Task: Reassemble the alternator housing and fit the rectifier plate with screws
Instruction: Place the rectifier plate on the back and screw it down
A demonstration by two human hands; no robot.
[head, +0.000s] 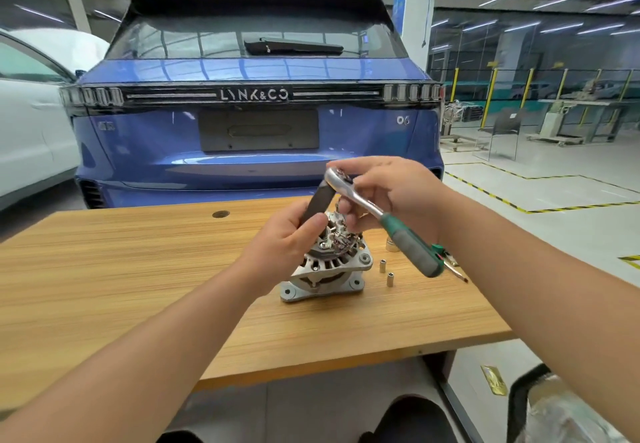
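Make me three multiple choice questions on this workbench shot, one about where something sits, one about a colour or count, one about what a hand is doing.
1. Where do the small loose sockets lie on the table?
A. Left of the alternator
B. Right of the alternator
C. On top of the alternator

2. What colour is the car behind the table?
A. Blue
B. Red
C. Black

3. What is the right hand doing?
A. Resting flat on the table
B. Hanging idle
C. Holding the ratchet wrench

Answers:
1. B: two small metal sockets stand just to the right of the alternator.
2. A: its rear bodywork is blue.
3. C: its fingers curl round the ratchet wrench near the head, while the left hand grips a dark socket over the alternator.
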